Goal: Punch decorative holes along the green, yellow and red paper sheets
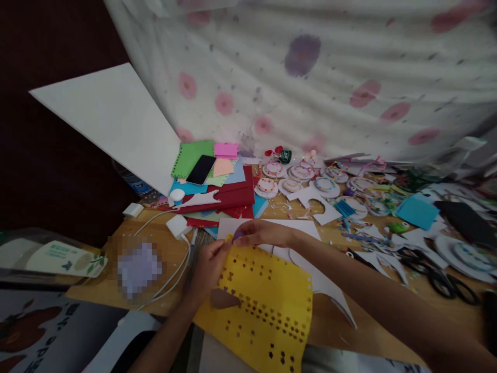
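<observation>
Head view: yellow sheet [272, 288], perforated in rows.

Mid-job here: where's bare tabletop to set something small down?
Toward the front, one bare patch of the table lies between the cut white sheet and right forearm. Another lies between the white charger and blurred lilac item. The right side is crowded: scissors, paper scraps, white discs.

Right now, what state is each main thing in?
Yellow sheet: hole-punched, held.
Left hand: closed on the sheet.
Right hand: closed on a purple object, partly hidden.
Black phone: face up, screen dark.
White board: leaning, tilted.
White charger: cable attached.
Black scissors: lying down, opening unclear.
</observation>
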`<state>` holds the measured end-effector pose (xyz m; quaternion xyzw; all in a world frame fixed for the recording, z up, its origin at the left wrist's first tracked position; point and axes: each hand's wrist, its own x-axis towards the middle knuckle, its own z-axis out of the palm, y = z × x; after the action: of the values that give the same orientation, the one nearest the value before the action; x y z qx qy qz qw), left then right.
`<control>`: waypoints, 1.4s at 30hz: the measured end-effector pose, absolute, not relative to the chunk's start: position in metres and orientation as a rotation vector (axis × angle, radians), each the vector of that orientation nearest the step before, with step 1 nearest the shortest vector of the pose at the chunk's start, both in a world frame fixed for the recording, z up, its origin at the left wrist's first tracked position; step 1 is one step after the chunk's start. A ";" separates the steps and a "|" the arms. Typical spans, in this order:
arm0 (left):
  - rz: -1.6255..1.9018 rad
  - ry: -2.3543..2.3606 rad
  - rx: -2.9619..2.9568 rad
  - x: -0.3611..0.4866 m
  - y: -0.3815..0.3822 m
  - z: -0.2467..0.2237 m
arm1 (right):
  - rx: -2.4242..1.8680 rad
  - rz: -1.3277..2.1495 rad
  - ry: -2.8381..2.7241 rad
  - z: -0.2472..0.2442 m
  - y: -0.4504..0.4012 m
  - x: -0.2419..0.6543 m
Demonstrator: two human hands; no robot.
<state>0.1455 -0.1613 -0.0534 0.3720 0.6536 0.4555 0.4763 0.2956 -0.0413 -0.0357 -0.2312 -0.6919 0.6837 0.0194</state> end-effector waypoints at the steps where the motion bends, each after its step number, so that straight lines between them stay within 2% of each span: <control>1: 1.117 1.605 0.922 0.146 -0.162 -0.055 | -0.724 2.125 -2.128 -0.038 -0.042 0.296; 10: 1.102 1.600 1.044 0.147 -0.163 -0.069 | -0.721 2.116 -2.027 -0.054 -0.045 0.297; 20: 1.059 1.446 1.136 0.134 -0.149 -0.047 | -0.791 1.957 -2.056 -0.061 -0.050 0.291; 23: 0.959 1.369 1.077 0.136 -0.144 -0.047 | -0.810 1.934 -2.062 -0.061 -0.049 0.288; 27: 0.995 1.360 1.040 0.140 -0.140 -0.052 | -0.854 1.919 -2.039 -0.063 -0.046 0.287; 35: 0.976 1.218 0.957 0.134 -0.143 -0.055 | -0.863 2.045 -1.942 -0.059 -0.041 0.291; 42: 0.983 1.136 0.816 0.120 -0.159 -0.065 | -0.885 2.260 -1.624 -0.050 -0.032 0.302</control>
<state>0.1202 -0.1593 -0.0653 0.3602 0.5012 0.4339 0.6564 0.3024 -0.0319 -0.0501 -0.3012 -0.5526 0.7692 0.1104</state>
